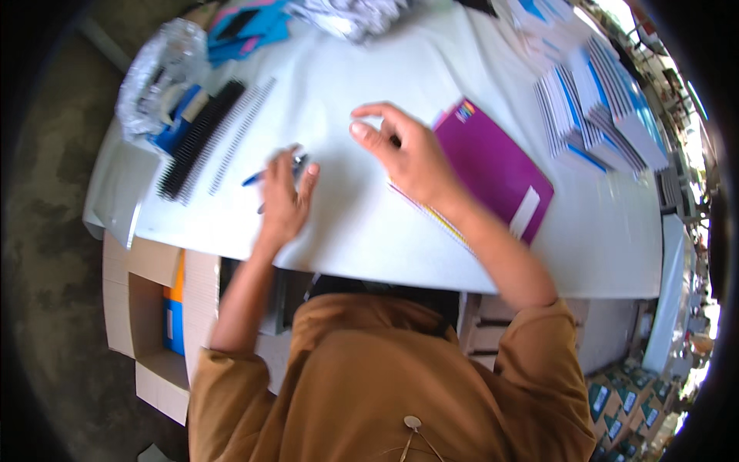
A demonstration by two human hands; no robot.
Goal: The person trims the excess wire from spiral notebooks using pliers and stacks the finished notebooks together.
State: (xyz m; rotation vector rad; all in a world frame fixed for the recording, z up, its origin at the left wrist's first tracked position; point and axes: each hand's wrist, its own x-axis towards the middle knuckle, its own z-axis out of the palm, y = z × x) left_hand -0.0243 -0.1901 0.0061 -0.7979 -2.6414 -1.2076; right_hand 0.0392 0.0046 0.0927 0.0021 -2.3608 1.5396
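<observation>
My left hand [283,202] is over the left half of the white-covered table. Its thumb stands apart from the fingers, which reach over a small tool with blue handles [251,179]; blur and the hand hide most of the tool, so I cannot make out its kind. My right hand [408,158] is raised beside a purple-covered notebook [493,165]. Thumb and forefinger curve with a gap between them, and nothing shows in that hand. A pale coil edge [439,215] runs along the notebook's near left side, partly behind my right forearm.
Black binding coils [202,138] and clear coils [242,135] lie at left, beside a plastic bag [165,69]. Blue and pink sheets [250,31] lie at the back. Stacked notebooks [600,108] stand at right. Below the table's left edge sits an open cardboard box [158,308].
</observation>
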